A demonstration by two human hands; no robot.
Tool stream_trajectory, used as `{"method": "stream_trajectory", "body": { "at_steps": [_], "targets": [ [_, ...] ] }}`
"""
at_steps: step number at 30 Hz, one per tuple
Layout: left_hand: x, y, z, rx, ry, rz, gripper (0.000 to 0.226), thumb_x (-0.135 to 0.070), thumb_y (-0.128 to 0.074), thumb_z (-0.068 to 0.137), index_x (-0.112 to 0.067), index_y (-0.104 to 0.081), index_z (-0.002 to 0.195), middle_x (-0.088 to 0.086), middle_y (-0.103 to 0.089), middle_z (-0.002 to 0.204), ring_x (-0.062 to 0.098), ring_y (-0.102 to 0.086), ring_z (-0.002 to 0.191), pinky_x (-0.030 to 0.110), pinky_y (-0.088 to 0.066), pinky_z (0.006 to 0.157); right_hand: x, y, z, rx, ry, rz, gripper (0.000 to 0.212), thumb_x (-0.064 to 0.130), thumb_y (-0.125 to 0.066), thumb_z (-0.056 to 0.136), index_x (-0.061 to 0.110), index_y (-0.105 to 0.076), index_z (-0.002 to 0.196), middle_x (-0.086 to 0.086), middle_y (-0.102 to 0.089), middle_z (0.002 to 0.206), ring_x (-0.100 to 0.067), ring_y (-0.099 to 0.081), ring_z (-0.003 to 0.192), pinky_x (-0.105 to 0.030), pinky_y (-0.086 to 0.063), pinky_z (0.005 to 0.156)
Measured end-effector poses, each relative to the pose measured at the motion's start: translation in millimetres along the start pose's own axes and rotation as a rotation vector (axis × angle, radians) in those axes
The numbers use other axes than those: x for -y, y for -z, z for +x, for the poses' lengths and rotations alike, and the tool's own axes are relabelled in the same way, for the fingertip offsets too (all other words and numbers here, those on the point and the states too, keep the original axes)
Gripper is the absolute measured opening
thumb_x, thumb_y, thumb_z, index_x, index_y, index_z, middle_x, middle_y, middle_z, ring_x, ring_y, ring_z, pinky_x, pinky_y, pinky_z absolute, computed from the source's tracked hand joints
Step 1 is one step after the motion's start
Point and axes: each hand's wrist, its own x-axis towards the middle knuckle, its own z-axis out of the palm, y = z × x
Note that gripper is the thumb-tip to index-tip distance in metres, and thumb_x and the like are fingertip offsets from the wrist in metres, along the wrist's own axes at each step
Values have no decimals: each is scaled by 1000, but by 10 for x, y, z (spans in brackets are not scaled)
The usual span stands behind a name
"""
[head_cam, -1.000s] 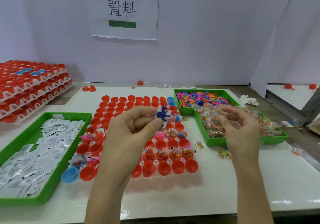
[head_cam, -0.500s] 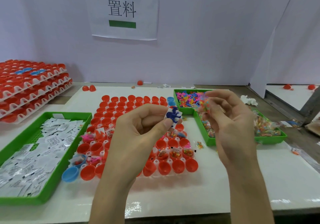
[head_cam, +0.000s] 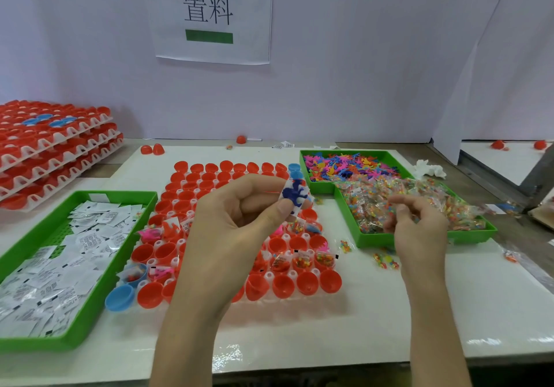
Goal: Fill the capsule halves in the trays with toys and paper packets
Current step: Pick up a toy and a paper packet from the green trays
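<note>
Left hand [head_cam: 239, 218] is up over the white tray [head_cam: 269, 275] of red capsule halves [head_cam: 305, 283], thumb and forefinger pinching a blue toy [head_cam: 295, 196] flat against a white paper packet [head_cam: 295, 213]. Right hand [head_cam: 416, 224] is over at the green tray [head_cam: 371, 241] on the right, fingers curled down into the bead bags [head_cam: 368, 206]. It's blurred, so I cannot tell if it has one. A few capsule halves in the near rows already carry toys and packets. Everything sits on the white desk [head_cam: 479, 311].
</note>
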Motion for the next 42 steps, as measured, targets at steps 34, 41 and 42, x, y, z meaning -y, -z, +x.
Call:
{"method": "stream_trajectory", "body": {
  "at_steps": [34, 41, 42],
  "targets": [
    [47, 21, 4, 26, 41, 72, 24, -18, -78, 78, -28, -74, 99, -4, -76, 80, 12, -75, 75, 16, -57, 72, 1024, -154, -667, 570, 401, 429, 19, -11, -69, 84, 6, -72, 91, 0, -77, 88, -16, -76, 85, -25, -60, 76],
    [64, 36, 11, 30, 57, 137, 34, -11, -83, 76, -27, -68, 101, -5, -76, 78, 12, -75, 74, 18, -58, 69, 1048, -37, -608, 735, 390, 356, 19, -10, -69, 85, 6, -73, 92, -3, -78, 89, -21, -76, 88, -32, -61, 78],
    [65, 44, 8, 35, 59, 142, 33, -11, -84, 76, -28, -69, 99, -5, -75, 77, 12, -74, 73, 18, -57, 68, 1046, -25, -600, 752, 389, 341, 20, -10, -68, 85, 8, -73, 91, -3, -78, 89, -21, -76, 89, -34, -62, 79]
  ]
}}
